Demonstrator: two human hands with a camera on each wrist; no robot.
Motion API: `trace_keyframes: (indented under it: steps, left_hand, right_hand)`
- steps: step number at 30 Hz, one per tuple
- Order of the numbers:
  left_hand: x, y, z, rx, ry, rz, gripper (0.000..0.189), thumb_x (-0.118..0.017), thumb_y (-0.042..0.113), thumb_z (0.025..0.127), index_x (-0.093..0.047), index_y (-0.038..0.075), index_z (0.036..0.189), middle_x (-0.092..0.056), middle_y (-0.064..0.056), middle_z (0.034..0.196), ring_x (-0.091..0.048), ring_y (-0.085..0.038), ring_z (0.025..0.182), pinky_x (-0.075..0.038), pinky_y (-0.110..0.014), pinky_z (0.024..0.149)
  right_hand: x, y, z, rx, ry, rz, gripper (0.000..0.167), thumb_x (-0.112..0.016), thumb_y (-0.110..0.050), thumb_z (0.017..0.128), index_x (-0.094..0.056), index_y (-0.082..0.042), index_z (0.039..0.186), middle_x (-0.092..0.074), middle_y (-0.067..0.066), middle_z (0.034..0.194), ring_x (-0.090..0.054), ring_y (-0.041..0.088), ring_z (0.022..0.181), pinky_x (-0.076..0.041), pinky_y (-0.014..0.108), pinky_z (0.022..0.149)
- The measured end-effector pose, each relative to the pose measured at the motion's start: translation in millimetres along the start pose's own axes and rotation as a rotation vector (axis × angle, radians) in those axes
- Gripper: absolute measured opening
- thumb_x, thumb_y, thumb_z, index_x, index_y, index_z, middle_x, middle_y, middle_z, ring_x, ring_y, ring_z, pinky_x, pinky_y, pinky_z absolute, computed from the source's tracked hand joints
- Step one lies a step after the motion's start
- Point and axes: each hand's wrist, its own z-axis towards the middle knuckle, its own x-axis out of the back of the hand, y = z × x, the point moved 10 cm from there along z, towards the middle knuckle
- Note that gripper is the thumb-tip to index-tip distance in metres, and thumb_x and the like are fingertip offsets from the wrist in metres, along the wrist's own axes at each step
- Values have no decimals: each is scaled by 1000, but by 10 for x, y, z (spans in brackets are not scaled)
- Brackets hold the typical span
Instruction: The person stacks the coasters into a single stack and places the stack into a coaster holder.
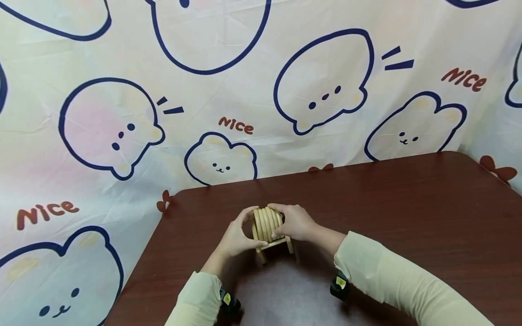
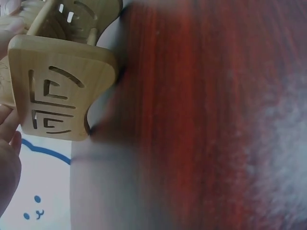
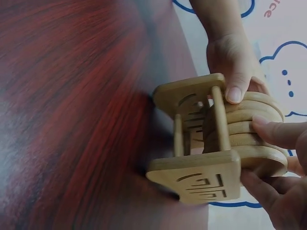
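A small light wooden rack [image 1: 276,243] stands on the table, with slotted side panels [image 2: 62,91] joined by round rods. Several round wooden coasters [image 1: 266,224] sit on edge in it, side by side in a row. My left hand [image 1: 236,237] grips the row from the left, its thumb on the near side by the front rod and its fingers at the far side. From the right, my right hand [image 1: 297,222] holds the coasters, thumb on their near rims and fingers over the top and end. Part of the right fingers is hidden behind the coasters in the head view.
The dark red-brown table [image 1: 387,203] reaches back to a white cloth [image 1: 318,27] printed with bears. Black wrist cameras are strapped under the left wrist [image 1: 229,302] and right wrist [image 1: 340,285]. Pale sleeves [image 1: 383,262] cover both forearms.
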Motion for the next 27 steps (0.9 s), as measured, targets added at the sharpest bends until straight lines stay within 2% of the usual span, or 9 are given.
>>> trace_keyframes:
  steps: [6,12,14,20,23,27]
  left_hand:
    - [-18,-17,2,-10,-6,10,81,-80,8,57,-37,0,125,-49,-12,118,-44,-22,109,-30,-42,92]
    - [-62,17,-1,29,-43,65,78,-78,10,60,-36,1,125,-46,-12,122,-41,-25,113,-31,-43,92]
    - [-71,32,-4,35,-50,80,77,-78,10,61,-36,1,125,-45,-11,122,-40,-26,114,-30,-44,92]
    - [-57,36,-11,41,-72,77,81,-78,9,61,-34,7,129,-41,-15,126,-37,-25,116,-28,-46,93]
    - [-57,19,-15,47,-91,75,81,-78,10,61,-34,9,129,-39,-16,128,-35,-25,117,-27,-47,94]
    - [-52,-12,4,30,-104,58,81,-78,12,62,-34,7,129,-37,-16,130,-32,-26,119,-26,-48,93]
  right_hand:
    - [-38,44,-4,20,5,-26,74,-78,-22,61,-45,-12,127,-53,7,117,-51,20,99,-43,35,77]
    - [-79,48,-29,63,27,-145,66,-75,-20,64,-49,-11,124,-59,6,106,-54,19,86,-43,33,69]
    - [-85,46,-41,75,37,-161,64,-75,-19,64,-50,-11,123,-58,6,108,-54,21,90,-42,35,71]
    - [-105,54,-50,88,55,-137,64,-75,-21,65,-50,-12,123,-55,5,113,-51,22,99,-41,38,78]
    - [-112,70,-57,92,65,-103,64,-75,-21,65,-49,-11,123,-55,5,112,-51,21,97,-42,36,77]
    - [-105,115,-59,77,70,-1,63,-75,-19,66,-49,-9,122,-56,5,110,-54,17,90,-45,31,70]
